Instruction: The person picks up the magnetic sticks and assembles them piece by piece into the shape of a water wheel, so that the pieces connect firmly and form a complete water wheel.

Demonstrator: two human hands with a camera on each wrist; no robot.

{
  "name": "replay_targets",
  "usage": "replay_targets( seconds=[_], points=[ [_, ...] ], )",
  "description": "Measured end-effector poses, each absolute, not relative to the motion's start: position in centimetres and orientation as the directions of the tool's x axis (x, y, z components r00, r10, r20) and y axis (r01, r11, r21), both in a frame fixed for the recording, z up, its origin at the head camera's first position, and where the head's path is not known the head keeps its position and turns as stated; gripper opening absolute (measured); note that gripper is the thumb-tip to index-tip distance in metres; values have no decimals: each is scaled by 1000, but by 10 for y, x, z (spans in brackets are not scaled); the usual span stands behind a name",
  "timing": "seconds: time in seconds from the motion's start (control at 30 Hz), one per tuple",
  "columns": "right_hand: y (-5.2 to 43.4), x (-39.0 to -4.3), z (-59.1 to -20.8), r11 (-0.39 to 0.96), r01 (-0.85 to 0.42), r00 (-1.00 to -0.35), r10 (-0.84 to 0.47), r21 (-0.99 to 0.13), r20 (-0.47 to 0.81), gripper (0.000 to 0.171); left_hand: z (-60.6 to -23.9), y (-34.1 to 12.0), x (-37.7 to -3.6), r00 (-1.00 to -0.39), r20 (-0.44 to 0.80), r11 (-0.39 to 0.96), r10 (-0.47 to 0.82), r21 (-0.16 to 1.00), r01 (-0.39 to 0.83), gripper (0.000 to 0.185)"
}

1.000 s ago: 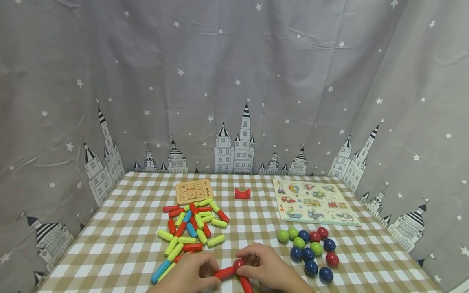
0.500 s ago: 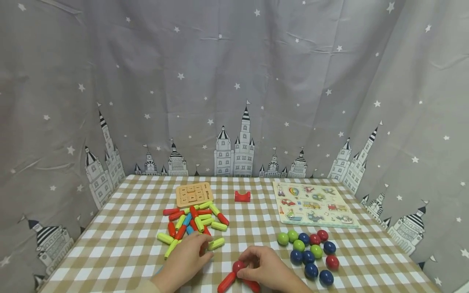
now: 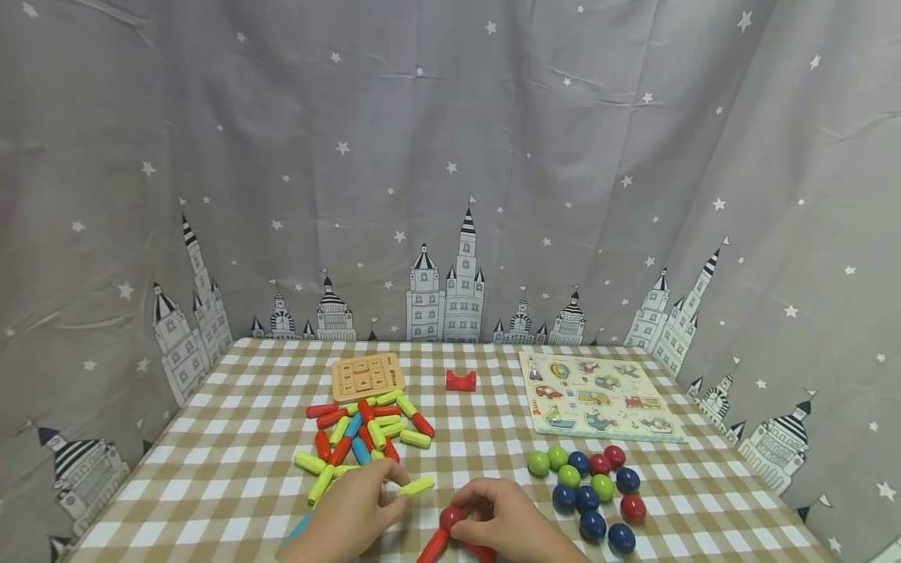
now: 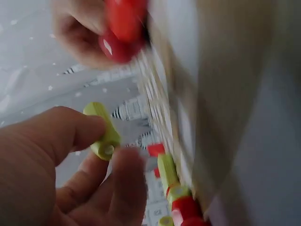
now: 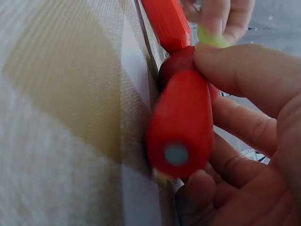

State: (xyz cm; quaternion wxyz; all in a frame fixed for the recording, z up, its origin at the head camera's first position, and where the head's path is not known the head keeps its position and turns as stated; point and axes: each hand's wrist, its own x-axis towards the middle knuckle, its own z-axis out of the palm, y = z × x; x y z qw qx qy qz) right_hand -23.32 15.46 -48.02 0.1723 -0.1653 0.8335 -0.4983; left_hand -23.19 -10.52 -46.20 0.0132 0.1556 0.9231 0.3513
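At the bottom centre of the frame, the right hand (image 3: 503, 522) grips a red ball (image 3: 451, 517) joined to red sticks (image 3: 432, 546), while just left the left hand (image 3: 352, 512) pinches a green stick (image 3: 415, 486), with the stick pile (image 3: 366, 428) further back.

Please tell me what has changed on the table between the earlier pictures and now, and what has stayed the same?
The left hand let go of the red stick joined to the red ball, moved left and up to the pile of coloured sticks, and now pinches a yellow-green stick. The right hand still holds the red ball-and-stick assembly. The loose coloured balls, the two wooden puzzle boards and the small red block stayed put.
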Motion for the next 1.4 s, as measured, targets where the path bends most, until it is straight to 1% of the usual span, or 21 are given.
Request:
replay_targets(
  seconds=[0.07, 0.13, 0.3, 0.4, 0.7, 0.93, 1.1, 1.4],
  points=[
    [152, -233, -478, 453, -100, -882, -453, -886, -132, 17, -461, -113, -225, -939, 24, 638, 343, 728, 252, 19],
    [151, -234, -476, 451, -110, -876, -465, -886, -128, 17, -463, -119, -221, -927, -3, 586, 376, 775, 235, 18],
    [153, -234, -477, 466, -126, -871, -474, -876, -127, 20, -470, -125, -216, -921, -31, 487, 388, 855, 176, 16],
    [152, -235, -478, 473, -121, -868, -478, -873, -139, 20, -475, -127, -214, -917, -53, 445, 396, 884, 141, 16],
    [152, -232, -480, 457, -128, -860, -493, -880, -131, 21, -486, -128, -213, -893, -18, 415, 450, 890, 191, 17],
    [154, -231, -478, 446, -153, -865, -492, -882, -99, 21, -483, -127, -214, -877, -2, 407, 480, 886, 221, 16],
    [154, -232, -477, 416, -189, -852, -520, -890, -63, 23, -481, -127, -214, -882, -23, 423, 471, 883, 203, 17],
    [154, -232, -478, 360, -200, -822, -568, -911, -44, 24, -481, -124, -213, -887, -24, 443, 462, 872, 207, 16]
  ],
)
